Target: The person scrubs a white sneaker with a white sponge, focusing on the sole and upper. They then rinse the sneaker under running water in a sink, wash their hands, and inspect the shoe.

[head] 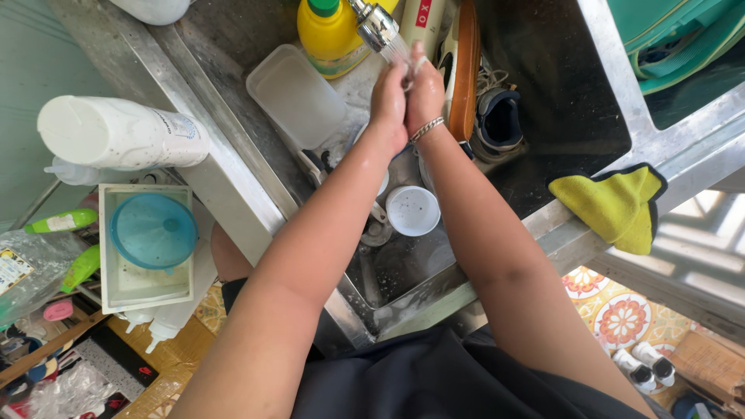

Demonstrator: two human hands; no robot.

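Water is seen running from the chrome tap at the far edge of the steel sink, and both hands are held together under it. The left hand and the right hand are pressed palm to palm with fingers straight, nothing being held between them as far as can be told; a silver bracelet is worn on the right wrist.

Below the forearms, in the basin, a round white lid is lying flat, with metal utensils just beside it. A clear rectangular plastic container is placed towards the far left corner of the sink, touching a yellow bottle with a green cap. To the right of the hands, a brown-handled brush is propped upright, and a dark shoe is set beside it. A yellow cloth with dark trim is draped over the sink's right rim. On the left ledge a white cylindrical bottle is lying on its side, and a teal funnel is resting in a white square tub.
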